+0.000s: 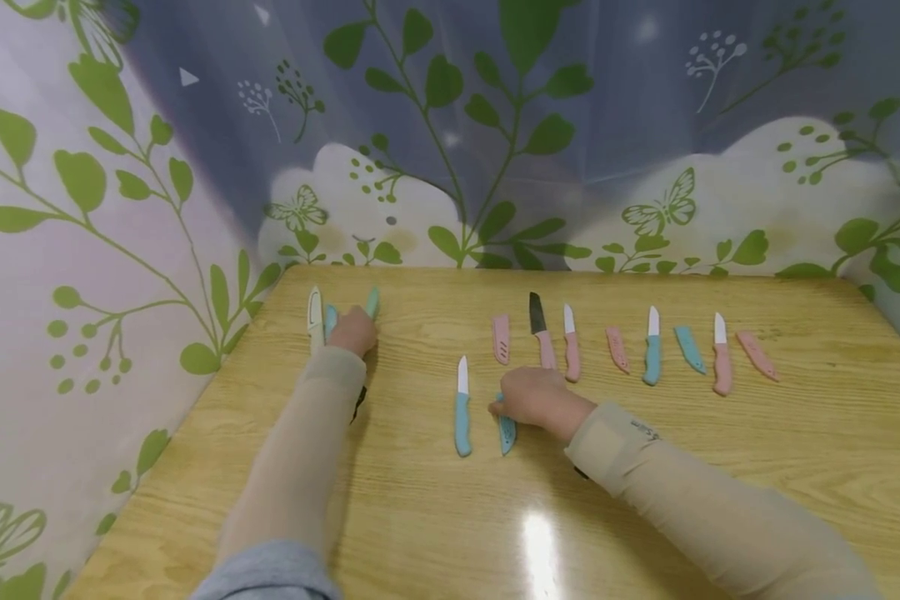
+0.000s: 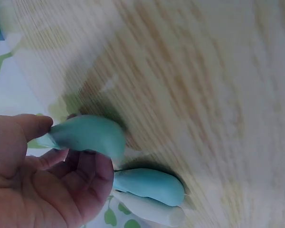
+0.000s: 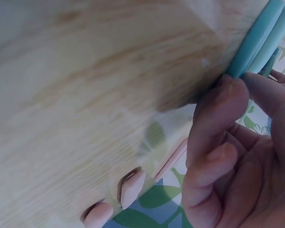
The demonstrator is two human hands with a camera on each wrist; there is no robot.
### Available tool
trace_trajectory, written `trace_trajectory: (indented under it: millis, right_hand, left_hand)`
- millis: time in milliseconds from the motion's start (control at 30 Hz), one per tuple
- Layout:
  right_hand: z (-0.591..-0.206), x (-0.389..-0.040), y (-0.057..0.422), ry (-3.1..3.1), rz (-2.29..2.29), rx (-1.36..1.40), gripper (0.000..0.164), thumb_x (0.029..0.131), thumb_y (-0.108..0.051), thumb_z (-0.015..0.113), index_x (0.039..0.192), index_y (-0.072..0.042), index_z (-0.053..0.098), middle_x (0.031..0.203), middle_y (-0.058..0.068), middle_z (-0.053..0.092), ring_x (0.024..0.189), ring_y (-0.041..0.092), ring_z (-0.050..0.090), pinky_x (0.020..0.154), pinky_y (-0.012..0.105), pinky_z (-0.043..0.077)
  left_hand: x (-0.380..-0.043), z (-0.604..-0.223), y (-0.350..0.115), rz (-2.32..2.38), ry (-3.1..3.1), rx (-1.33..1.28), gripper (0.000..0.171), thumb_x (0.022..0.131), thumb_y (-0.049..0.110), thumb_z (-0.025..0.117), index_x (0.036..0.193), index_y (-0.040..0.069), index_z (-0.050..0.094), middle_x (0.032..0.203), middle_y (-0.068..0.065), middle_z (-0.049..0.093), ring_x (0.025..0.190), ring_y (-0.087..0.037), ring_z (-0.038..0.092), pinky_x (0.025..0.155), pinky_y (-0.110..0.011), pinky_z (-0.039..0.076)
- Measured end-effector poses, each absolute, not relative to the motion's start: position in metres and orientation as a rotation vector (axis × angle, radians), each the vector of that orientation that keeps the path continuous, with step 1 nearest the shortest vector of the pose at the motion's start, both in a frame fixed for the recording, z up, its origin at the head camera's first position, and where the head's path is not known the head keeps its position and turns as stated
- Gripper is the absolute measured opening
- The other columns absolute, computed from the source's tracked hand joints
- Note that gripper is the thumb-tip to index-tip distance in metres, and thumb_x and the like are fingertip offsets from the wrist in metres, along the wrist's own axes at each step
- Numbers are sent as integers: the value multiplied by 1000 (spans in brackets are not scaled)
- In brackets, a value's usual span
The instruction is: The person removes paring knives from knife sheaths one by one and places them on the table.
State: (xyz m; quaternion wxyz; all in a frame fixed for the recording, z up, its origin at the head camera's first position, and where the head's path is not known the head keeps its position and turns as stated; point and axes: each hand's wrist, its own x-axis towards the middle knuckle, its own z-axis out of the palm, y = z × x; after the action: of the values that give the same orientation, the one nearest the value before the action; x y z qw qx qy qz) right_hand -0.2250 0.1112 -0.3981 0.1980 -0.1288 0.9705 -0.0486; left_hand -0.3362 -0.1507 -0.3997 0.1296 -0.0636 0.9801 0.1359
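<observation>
Far left on the wooden table (image 1: 412,500): cream knife (image 1: 316,333), tip away from the person, blue knife (image 1: 331,319) just beside it, partly hidden by the hand in head view. Next, left hand (image 1: 354,332): thumb and fingers pinch the handle of the green knife (image 1: 373,304); the green far end points away from the person. Left wrist view shows the blue and cream handles next to the green one, not gripped.

Mid-table: blue-handled knife (image 1: 462,408), white blade bare and pointing away, lying free of both hands. Just right of it, blue sheath (image 1: 507,435), pinched between thumb and finger of the right hand (image 1: 536,396); one end shows below the hand, the rest is covered in head view. Whether the sheath touches the table, can't tell.

Beyond the right hand: pink slotted sheath (image 1: 501,339), then black-bladed knife (image 1: 537,317) with pink handle, its lower end right at the hand's outline. Further right, in a rough row: pink-handled knife (image 1: 572,350), small pink sheath (image 1: 617,350), second blue knife (image 1: 652,350), second blue sheath (image 1: 690,350), second pink-handled knife (image 1: 722,358), end pink sheath (image 1: 757,356). All three knives there: white blades bare, tips away.
</observation>
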Motion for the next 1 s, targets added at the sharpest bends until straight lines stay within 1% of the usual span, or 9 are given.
trace_trajectory:
  millis: [100,233,367,467,600,700,767,900,1000]
  right_hand:
    - [-396,-225,112,2723,-150,-363,48,94,-44,60,59,-14,48,58,-2,38,52,11,38,49,25,33]
    - [-395,-225,112,2727,-150,-362,49,94,-44,60,58,-14,47,58,-2,38,52,11,38,49,25,32]
    - [-395,-225,112,2725,-142,-351,49,94,-44,60,58,-14,46,58,-2,38,52,11,38,50,25,32]
    - [-395,-225,112,2725,-148,-349,49,94,-45,60,58,-14,47,58,-2,38,52,11,38,50,25,32]
    - [-393,-226,115,2727,-183,-362,51,96,-47,55,59,-14,49,58,-1,41,51,12,39,48,25,32]
    - [-390,-228,120,2746,-218,-372,53,98,-50,50,60,-13,49,56,-2,40,48,11,36,48,26,32]
    - [-387,-230,125,2778,-229,-379,54,98,-52,48,62,-12,52,55,-2,39,47,11,35,55,28,38]
    - [-375,-230,140,2844,-322,-380,49,99,-50,47,86,-5,63,67,2,55,52,14,47,61,33,45]
    - [-366,-227,151,2904,-394,-412,51,100,-46,49,117,1,59,104,17,64,81,28,64,69,39,52]
  left_hand:
    - [-335,-396,-152,348,2852,-135,44,101,3,31,142,-13,33,138,-31,46,130,-40,45,111,-44,35]
    - [-331,-390,-154,299,2851,-112,44,100,-1,29,142,-7,39,145,-28,40,143,-39,27,118,-45,22]
    - [-325,-385,-156,289,2864,-194,43,104,6,24,143,-7,39,150,-26,35,138,-38,37,110,-47,37]
    - [-322,-383,-158,261,2895,-232,43,106,10,22,137,-11,42,144,-26,43,114,-36,59,91,-44,52]
    - [-322,-380,-162,253,2934,-139,39,105,8,25,128,-12,49,128,-27,56,102,-34,64,85,-42,54]
    - [-322,-375,-161,261,2959,-7,36,106,9,29,121,-11,56,120,-26,60,104,-34,61,92,-44,50]
    - [-322,-370,-157,291,2968,35,38,107,14,31,113,-10,60,109,-23,62,95,-32,61,89,-42,49]
    - [-320,-364,-141,329,2973,84,44,107,24,34,90,-6,61,76,-11,54,62,-19,48,63,-32,45]
    - [-313,-361,-123,297,2986,130,44,107,30,36,94,-5,60,69,-5,46,55,-14,40,52,-26,38]
